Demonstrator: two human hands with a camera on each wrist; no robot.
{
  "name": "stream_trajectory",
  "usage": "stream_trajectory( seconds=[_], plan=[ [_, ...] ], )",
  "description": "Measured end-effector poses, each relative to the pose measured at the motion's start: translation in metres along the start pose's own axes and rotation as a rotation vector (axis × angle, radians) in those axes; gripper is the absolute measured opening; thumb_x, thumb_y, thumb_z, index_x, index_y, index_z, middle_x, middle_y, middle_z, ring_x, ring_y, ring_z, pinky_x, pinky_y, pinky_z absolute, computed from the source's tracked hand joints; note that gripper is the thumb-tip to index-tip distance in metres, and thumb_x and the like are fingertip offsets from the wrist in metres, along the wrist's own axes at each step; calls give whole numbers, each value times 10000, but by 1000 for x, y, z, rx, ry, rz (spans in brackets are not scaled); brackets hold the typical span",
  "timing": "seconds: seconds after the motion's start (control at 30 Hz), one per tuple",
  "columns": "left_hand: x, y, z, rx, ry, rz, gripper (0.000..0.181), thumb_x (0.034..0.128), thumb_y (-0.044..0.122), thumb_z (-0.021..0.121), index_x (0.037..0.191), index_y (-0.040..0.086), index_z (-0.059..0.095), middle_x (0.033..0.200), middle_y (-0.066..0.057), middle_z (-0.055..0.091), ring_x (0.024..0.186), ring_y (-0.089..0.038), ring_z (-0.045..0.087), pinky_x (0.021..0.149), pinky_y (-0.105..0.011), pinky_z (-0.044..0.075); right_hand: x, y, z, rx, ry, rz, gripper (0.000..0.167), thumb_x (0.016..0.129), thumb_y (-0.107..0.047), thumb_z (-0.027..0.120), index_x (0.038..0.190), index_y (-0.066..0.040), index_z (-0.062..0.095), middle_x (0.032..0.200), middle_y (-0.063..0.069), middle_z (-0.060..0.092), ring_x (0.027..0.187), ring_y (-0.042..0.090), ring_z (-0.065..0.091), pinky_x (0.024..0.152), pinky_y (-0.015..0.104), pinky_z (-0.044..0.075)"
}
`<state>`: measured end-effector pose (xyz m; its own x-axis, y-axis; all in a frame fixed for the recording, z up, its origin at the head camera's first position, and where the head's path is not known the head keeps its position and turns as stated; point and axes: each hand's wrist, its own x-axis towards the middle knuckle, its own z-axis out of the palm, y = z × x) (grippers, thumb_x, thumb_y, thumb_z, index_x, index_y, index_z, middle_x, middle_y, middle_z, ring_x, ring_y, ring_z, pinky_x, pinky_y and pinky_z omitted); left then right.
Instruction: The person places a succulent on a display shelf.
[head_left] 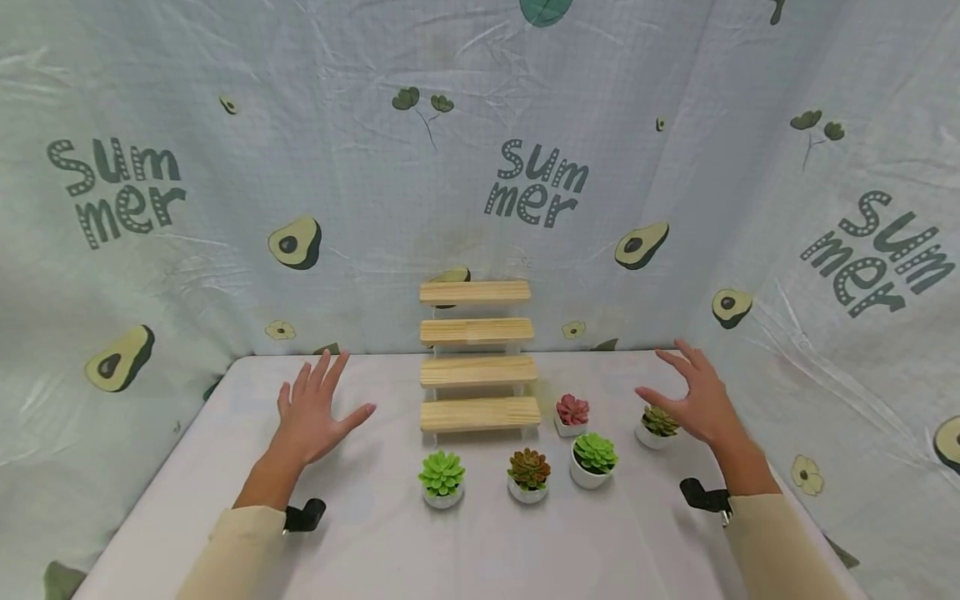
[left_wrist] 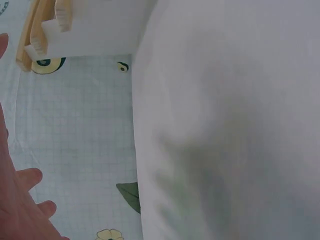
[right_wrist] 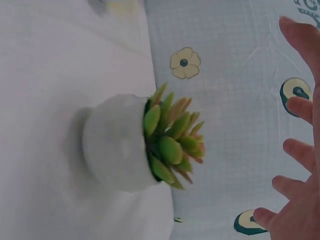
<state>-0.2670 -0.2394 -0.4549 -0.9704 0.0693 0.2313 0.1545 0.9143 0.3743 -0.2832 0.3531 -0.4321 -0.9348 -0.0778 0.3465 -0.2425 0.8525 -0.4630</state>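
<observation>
My left hand [head_left: 309, 421] hovers over the left part of the table, fingers spread and holding nothing. On the other side, my right hand [head_left: 697, 400] is held up with spread fingers, also without anything in it. Nearest to it is a dark green succulent in a round white pot [right_wrist: 120, 142], partly behind the hand in the head view. Toward the middle stand a red succulent [head_left: 572, 411], a bright green one [head_left: 595, 454], a brownish one [head_left: 528, 471] and a light green one [head_left: 442, 475], each in a small white pot.
A stepped rack [head_left: 480, 372] with several pale wooden shelves stands at the back middle of the white table [head_left: 360, 550]. Behind and beside the table hangs a printed cloth [head_left: 360, 208] with avocados and lettering.
</observation>
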Motion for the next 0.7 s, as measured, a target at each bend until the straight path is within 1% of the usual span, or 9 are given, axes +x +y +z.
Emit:
stream_trajectory(
  seconds=[0.1, 0.23, 0.3, 0.37, 0.43, 0.53, 0.6, 0.7],
  plan=[
    [-6, 6, 7, -56, 33, 2, 998, 926, 602, 634, 1663, 209, 89, 1706, -205, 131, 1537, -502, 122, 1191, -746, 90, -9, 2, 5, 50, 11, 31, 822, 888, -505, 770, 1528, -88, 469, 1689, 196, 222, 1530, 501, 194, 1090, 816, 253],
    [-10, 13, 17, -148, 95, 31, 949, 928, 494, 674, 1651, 158, 159, 1689, -215, 196, 1532, -481, 187, 1188, -727, 171, -20, 2, 12, 103, 45, 63, 777, 896, -473, 773, 1516, -102, 488, 1677, 185, 267, 1521, 492, 237, 1086, 811, 271],
    [-12, 16, 22, -197, 104, 30, 923, 941, 468, 672, 1648, 148, 172, 1682, -217, 215, 1531, -470, 207, 1195, -715, 196, -26, 2, 16, 122, 71, 84, 760, 896, -464, 776, 1507, -105, 502, 1667, 177, 299, 1522, 478, 251, 1094, 804, 272],
    [-12, 20, 26, -252, 96, 6, 897, 962, 441, 665, 1648, 137, 173, 1681, -216, 222, 1535, -458, 218, 1207, -701, 216, -32, 2, 20, 153, 93, 114, 740, 901, -450, 776, 1500, -103, 515, 1660, 167, 323, 1520, 464, 270, 1107, 784, 285],
    [-14, 24, 30, -313, 78, -43, 878, 982, 422, 657, 1652, 151, 161, 1687, -200, 217, 1543, -438, 220, 1225, -672, 226, -38, 2, 25, 187, 116, 149, 717, 906, -436, 778, 1487, -95, 531, 1651, 156, 345, 1517, 441, 293, 1126, 745, 311],
    [-15, 29, 38, -415, 67, -99, 831, 1002, 356, 654, 1651, 162, 173, 1678, -186, 251, 1532, -420, 270, 1227, -626, 279, -46, 2, 32, 243, 144, 199, 684, 912, -401, 784, 1471, -84, 548, 1638, 134, 378, 1508, 402, 333, 1140, 678, 356],
    [-15, 32, 44, -489, 62, -117, 791, 1013, 310, 651, 1644, 160, 200, 1657, -189, 298, 1510, -418, 323, 1215, -601, 323, -50, 4, 36, 274, 160, 223, 688, 905, -380, 797, 1474, -85, 545, 1631, 131, 390, 1500, 388, 350, 1144, 649, 371],
    [-14, 38, 50, -612, 38, -130, 706, 1029, 267, 636, 1618, 143, 267, 1607, -196, 394, 1471, -409, 404, 1185, -563, 392, -56, 8, 41, 288, 158, 253, 785, 894, -384, 808, 1539, -108, 457, 1637, 153, 366, 1494, 410, 342, 1142, 652, 369]
  ],
)
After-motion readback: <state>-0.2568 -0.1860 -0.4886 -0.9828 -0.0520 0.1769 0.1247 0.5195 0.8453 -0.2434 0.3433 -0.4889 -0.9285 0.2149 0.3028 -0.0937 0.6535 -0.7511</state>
